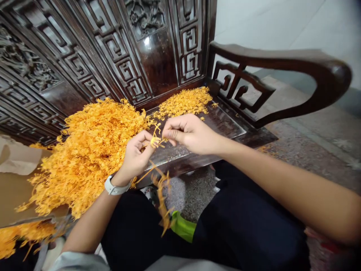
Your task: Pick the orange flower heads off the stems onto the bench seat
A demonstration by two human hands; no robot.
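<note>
Fingertips of the left hand (137, 151) and right hand (189, 133) pinch shut on an orange plastic sprig (155, 141) above the carved wooden bench's (225, 126) front edge, its strand dangling. A large orange heap (90, 150) crowds left; a smaller pile (184, 101) sits behind, with bare seat to the right.

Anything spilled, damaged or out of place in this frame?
Nothing looks damaged. A few stray orange pieces lie apart from the small orange pile on the dark wooden seat. The left hand and right hand pinch an orange strand between them.
</note>
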